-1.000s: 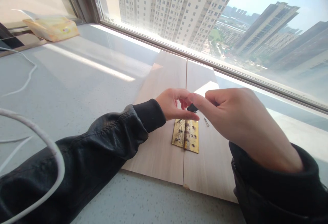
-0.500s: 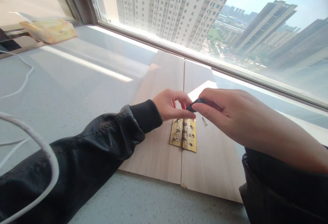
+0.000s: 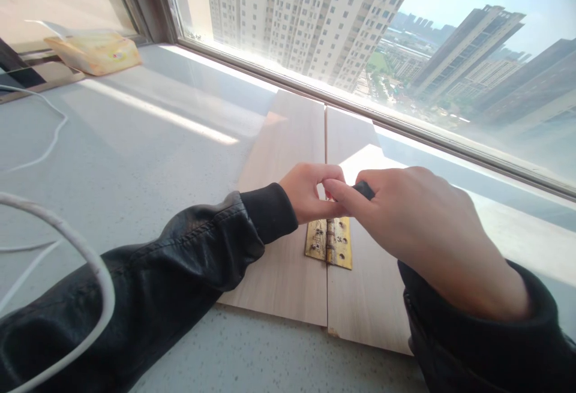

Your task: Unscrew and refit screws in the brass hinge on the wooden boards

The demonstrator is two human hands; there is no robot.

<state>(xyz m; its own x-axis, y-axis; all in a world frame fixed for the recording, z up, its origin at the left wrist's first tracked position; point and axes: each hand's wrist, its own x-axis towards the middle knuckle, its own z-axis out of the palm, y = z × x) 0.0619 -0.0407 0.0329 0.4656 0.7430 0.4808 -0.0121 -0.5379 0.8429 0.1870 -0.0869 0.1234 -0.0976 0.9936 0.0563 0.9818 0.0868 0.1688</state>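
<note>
My right hand (image 3: 411, 219) is wrapped round the black handle (image 3: 363, 189) of what looks like a screwdriver; its shaft and tip are hidden. Thumb and forefinger of my left hand (image 3: 310, 192) meet in a pinch just left of the handle, close against my right thumb. Whatever sits between the left fingertips is covered. Below both hands a brass-coloured hinge (image 3: 330, 246) lies open flat across the seam of two pale wooden boards (image 3: 288, 285) (image 3: 360, 303). Screw heads show in its left leaf, bare holes in its right leaf. The hinge's far end is hidden by my hands.
The boards lie on a speckled white sill (image 3: 189, 345) against the window frame (image 3: 450, 150). A white cable (image 3: 96, 267) loops over my left sleeve at the near left. A yellowish soft pack (image 3: 101, 54) stands in the far left corner.
My right hand has turned and its thumb has come forward, against the left fingertips. More of the handle is covered. The loose screw right of the hinge is now hidden.
</note>
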